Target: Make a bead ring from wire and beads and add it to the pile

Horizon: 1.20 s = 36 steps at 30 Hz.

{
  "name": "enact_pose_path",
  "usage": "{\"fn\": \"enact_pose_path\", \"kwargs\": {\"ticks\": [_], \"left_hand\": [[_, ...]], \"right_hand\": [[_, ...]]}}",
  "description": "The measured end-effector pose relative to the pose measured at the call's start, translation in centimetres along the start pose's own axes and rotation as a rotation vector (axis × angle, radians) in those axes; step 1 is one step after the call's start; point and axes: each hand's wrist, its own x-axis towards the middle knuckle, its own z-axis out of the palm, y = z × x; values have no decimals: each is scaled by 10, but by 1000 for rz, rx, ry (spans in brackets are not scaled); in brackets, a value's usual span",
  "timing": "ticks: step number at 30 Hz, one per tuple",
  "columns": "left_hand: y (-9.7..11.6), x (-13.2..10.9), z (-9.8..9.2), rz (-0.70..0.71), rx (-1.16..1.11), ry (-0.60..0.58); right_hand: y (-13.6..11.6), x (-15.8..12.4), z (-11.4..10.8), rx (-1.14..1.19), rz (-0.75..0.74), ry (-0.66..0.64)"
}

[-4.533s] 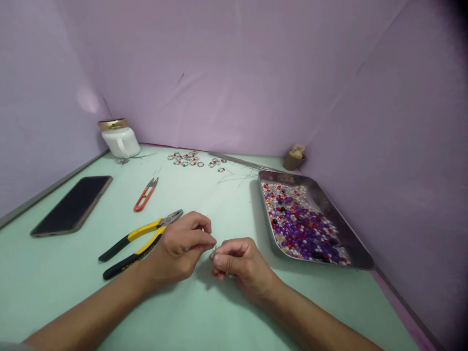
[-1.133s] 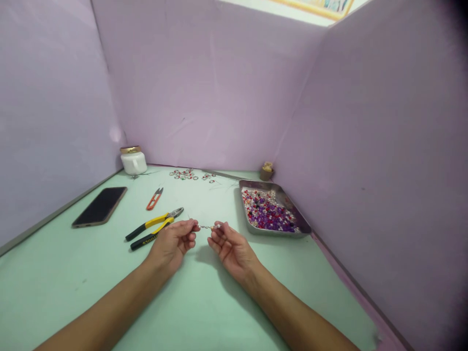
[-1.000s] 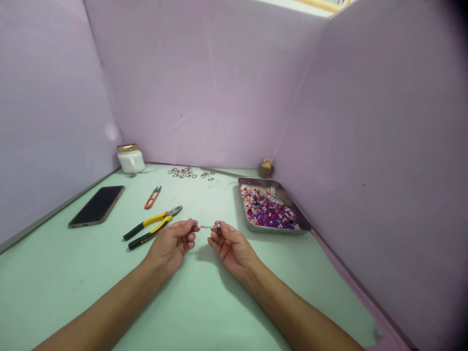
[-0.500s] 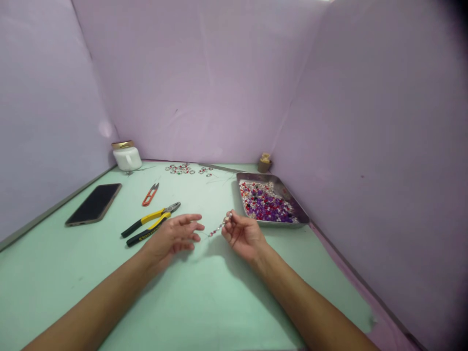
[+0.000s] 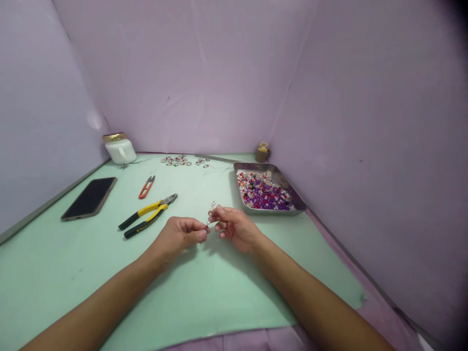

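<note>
My left hand [image 5: 180,236] and my right hand [image 5: 234,226] meet over the green table [image 5: 204,287], fingertips almost touching. Between them stands a short beaded wire [image 5: 211,213], nearly upright, with small clear and red beads on it. My right hand pinches it near the top. My left hand's fingers are curled and pinch its lower end. Yellow-handled pliers [image 5: 145,218] lie just left of my left hand. A metal tray [image 5: 297,201] of purple, red and clear beads sits to the right of my right hand.
Orange thread snips [image 5: 146,186] and a dark phone [image 5: 89,198] lie to the left. A white jar with a gold lid [image 5: 119,147], several small bead rings [image 5: 178,160], loose wires and a small brown cup [image 5: 262,153] line the back. Purple walls enclose the table.
The two hands first held the beaded wire level between them. My left hand let go and opened, my right turned the wire upright, and my left hand pinched it again.
</note>
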Motion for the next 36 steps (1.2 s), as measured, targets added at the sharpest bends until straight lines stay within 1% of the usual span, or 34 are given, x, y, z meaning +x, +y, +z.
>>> {"fn": "enact_pose_path", "kwargs": {"ticks": [4, 10, 16, 20, 24, 27, 30, 31, 32, 33, 36], "left_hand": [[-2, 1, -1, 3, 26, 16], [-2, 2, 2, 4, 91, -20], [0, 2, 5, 0, 188, -15], [0, 0, 7, 35, 264, -18], [2, -4, 12, 145, 465, 6], [2, -7, 13, 292, 624, 24], [0, -8, 13, 459, 700, 31], [-1, -8, 13, 485, 692, 34], [-2, -7, 13, 479, 662, 38], [-3, -6, 12, 441, 610, 44], [-4, -3, 12, 237, 362, 101]], "right_hand": [[2, -2, 2, -149, -86, 14], [5, -2, 4, -218, -81, 27], [1, -3, 8, -362, -116, 116], [2, -3, 10, -374, -117, 119], [6, -3, 9, -322, -113, 129], [7, -3, 8, -251, -61, 117], [6, -4, 7, -202, -2, 108], [5, -4, 7, -195, 9, 105], [4, -4, 7, -192, 14, 100], [2, -4, 7, -193, 13, 94], [-2, -5, 8, -240, -12, 86]]}}
